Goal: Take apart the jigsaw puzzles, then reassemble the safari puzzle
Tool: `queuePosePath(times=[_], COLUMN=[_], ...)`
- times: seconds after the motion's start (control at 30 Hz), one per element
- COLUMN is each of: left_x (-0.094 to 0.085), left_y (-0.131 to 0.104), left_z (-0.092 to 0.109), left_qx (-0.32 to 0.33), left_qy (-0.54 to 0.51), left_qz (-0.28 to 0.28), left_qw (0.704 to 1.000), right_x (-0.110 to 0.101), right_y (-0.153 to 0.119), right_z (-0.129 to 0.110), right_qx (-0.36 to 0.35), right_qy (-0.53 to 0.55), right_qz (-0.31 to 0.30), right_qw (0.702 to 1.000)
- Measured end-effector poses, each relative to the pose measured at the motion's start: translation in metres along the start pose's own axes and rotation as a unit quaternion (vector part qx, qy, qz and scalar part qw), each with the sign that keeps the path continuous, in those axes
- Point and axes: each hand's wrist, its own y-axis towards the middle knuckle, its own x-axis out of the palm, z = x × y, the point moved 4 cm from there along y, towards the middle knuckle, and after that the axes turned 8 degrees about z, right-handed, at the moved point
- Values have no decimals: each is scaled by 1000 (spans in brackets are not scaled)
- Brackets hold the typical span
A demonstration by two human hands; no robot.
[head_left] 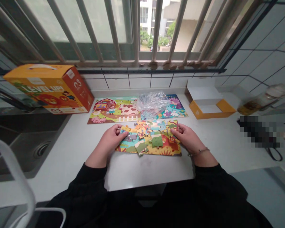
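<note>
A colourful jigsaw puzzle board [166, 150] with several loose pieces heaped on it is in front of me. My left hand [115, 136] grips its left edge, thumb on top. At the opposite edge my right hand [182, 133] pinches the board the same way. A green puzzle piece [157, 141] and a green and cream puzzle piece [141, 147] lie on the board, the latter overhanging its near edge. Behind it are a farm puzzle [128, 110] and a blue and purple puzzle [178, 109], partly covered by crumpled clear plastic [153, 103].
An orange carton [49, 91] with a handle stands at the back left, beside the sink [54, 126]. An open yellow box [211, 109] sits at the back right, near a bottle [258, 101] and a blurred-out dark item [258, 131]. A white curved tube [19, 171] rises at left.
</note>
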Motion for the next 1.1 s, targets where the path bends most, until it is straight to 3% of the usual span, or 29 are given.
queuePosePath(times=[0.1, 0.17, 0.23, 0.3, 0.37, 0.5, 0.57, 0.63, 0.77, 0.97, 1.1], left_x=[10, 13, 7, -4, -12, -7, 6, 20, 37, 23, 20], left_y=[-7, -9, -7, -7, -8, -16, -25, -34, -40, -21, -18], left_z=[5, 10, 14, 21, 25, 27, 29, 30, 30, 21, 19], left_qx=[-7, 13, 68, 136, 171, 150, 152, 149, 123, 59, 55], left_qy=[-65, -45, 68, 203, 288, 431, 502, 527, 501, 344, 274], left_qz=[-61, -53, 39, 151, 202, 161, 143, 135, 141, 121, 94], left_qw=[996, 997, 995, 958, 920, 875, 839, 826, 845, 929, 955], right_x=[2, -4, -13, -21, -26, -21, -9, 4, 21, 0, 2], right_y=[-1, 3, 7, 8, 4, -20, -39, -55, -60, -21, 3], right_z=[2, 3, 1, -2, -4, -5, -4, -4, -6, -7, -7], right_qx=[0, -38, -92, -134, -146, -94, -81, -88, -96, -31, -11], right_qy=[28, -47, -139, -200, -252, -431, -499, -519, -499, -360, -229], right_qz=[-13, 46, 131, 192, 216, 218, 206, 200, 180, 156, 102], right_qw=[1000, 997, 977, 951, 932, 870, 838, 827, 842, 919, 968])
